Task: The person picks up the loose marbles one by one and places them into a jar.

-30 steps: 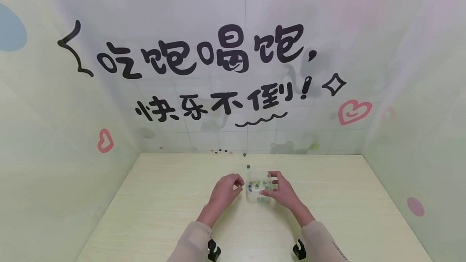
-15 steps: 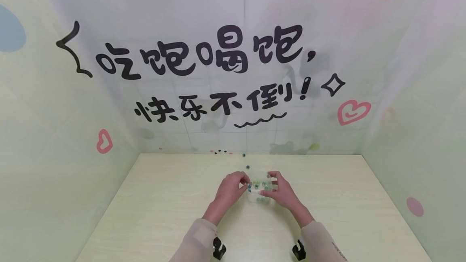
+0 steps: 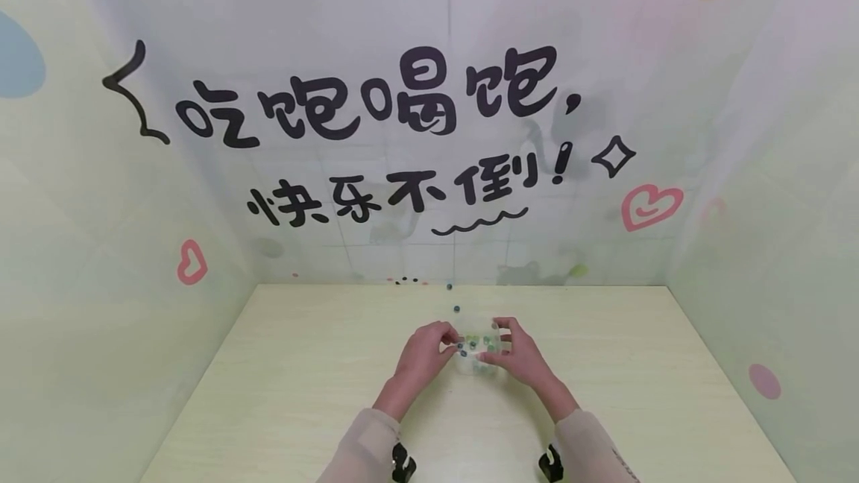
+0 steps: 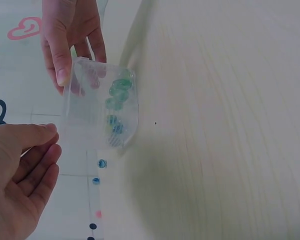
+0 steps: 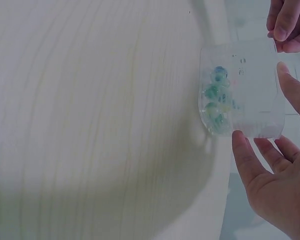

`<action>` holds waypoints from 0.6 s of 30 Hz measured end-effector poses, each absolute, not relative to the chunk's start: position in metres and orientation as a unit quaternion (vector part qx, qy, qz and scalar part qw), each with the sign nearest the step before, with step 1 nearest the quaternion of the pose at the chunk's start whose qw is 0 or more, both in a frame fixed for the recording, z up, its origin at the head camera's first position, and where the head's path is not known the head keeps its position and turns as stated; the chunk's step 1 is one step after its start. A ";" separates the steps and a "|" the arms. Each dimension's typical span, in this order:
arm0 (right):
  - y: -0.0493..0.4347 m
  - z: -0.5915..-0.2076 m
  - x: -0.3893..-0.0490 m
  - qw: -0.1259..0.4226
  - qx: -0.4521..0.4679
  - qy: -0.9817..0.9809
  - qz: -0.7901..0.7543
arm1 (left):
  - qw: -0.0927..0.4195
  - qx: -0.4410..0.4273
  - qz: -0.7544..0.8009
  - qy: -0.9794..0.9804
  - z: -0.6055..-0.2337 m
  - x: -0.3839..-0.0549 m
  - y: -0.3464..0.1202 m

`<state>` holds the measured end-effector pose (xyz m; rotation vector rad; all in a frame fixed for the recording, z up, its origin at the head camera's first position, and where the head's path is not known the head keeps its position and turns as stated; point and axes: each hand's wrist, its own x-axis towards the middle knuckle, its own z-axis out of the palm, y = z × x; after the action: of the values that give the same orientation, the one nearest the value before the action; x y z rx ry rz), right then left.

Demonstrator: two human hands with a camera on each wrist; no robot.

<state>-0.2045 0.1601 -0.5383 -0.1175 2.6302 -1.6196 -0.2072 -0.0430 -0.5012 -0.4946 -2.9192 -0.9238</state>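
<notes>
A clear plastic box (image 3: pixel 470 365) stands on the table between the two hands, its lower part holding several green and blue glass marbles (image 5: pixel 213 92). My right hand (image 3: pixel 523 352) grips the box from the right side, thumb in front and fingers spread round the wall. At the opposite side, my left hand (image 3: pixel 424 352) pinches the rim of the box between thumb and forefinger, as both the left wrist view and the right wrist view show; the other fingers curl loosely. Whether a marble is hidden between those fingertips is not visible.
Two loose marbles, one nearer (image 3: pixel 457 309) and one farther (image 3: pixel 449 287), lie behind the box on the pale wooden table (image 3: pixel 302 364). A printed cloth backdrop (image 3: pixel 376 244) rises at the table's back edge, with side walls left and right.
My left hand has moved right from beside the box to its rim. Some marbles inside have shifted slightly. The right hand keeps its grip, and the loose marbles lie where they were.
</notes>
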 end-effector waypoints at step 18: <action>0.131 -0.542 -0.192 0.004 -0.036 0.847 -0.531 | 0.065 -0.132 -0.297 -0.944 -0.512 -0.201 -0.064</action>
<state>-0.1921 0.1312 -0.5416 -0.1125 2.6526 -1.6631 -0.2010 -0.0636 -0.5116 -0.3974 -2.8482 -0.8967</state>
